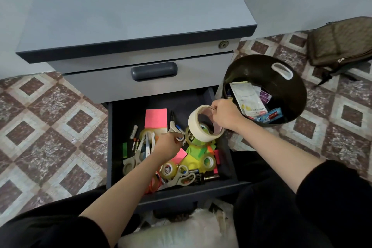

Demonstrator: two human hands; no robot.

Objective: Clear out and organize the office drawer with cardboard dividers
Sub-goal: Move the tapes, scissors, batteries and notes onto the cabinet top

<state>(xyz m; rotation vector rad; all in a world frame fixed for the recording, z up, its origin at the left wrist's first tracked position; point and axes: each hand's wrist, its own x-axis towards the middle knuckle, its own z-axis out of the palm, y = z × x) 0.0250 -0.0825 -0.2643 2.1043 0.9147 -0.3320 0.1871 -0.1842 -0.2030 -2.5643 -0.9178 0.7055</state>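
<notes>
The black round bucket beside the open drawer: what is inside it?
In the black round bucket lie a white packet, a purple sachet and blue-and-red boxes. Whatever lies beneath them is covered, and the right hand hides part of its rim.

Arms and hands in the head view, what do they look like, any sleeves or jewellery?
Loose black sleeves end near the elbows: left sleeve, right sleeve. Below them the arms are uncovered. The left hand and right hand are ungloved; no watch, bracelet or ring shows.
</notes>
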